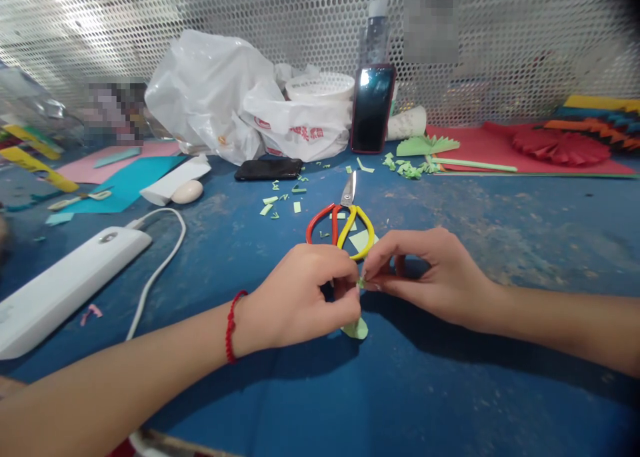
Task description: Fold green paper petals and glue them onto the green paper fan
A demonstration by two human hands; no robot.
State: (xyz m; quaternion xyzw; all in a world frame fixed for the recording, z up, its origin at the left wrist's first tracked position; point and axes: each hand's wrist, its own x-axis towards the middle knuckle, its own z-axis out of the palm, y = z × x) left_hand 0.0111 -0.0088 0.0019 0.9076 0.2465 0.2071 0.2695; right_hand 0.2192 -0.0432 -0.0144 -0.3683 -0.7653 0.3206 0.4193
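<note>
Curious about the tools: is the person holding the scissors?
No, the scissors lie on the table beyond the left hand and right hand.

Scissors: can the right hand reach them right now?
Probably yes: the scissors lie just beyond the right hand, nothing between them, though its fingers pinch green paper and would need freeing first.

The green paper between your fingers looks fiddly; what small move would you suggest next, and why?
Probably firm the pinch on the green paper first: both the left hand and right hand meet on it, while its lower end sticks out loose below.
</note>
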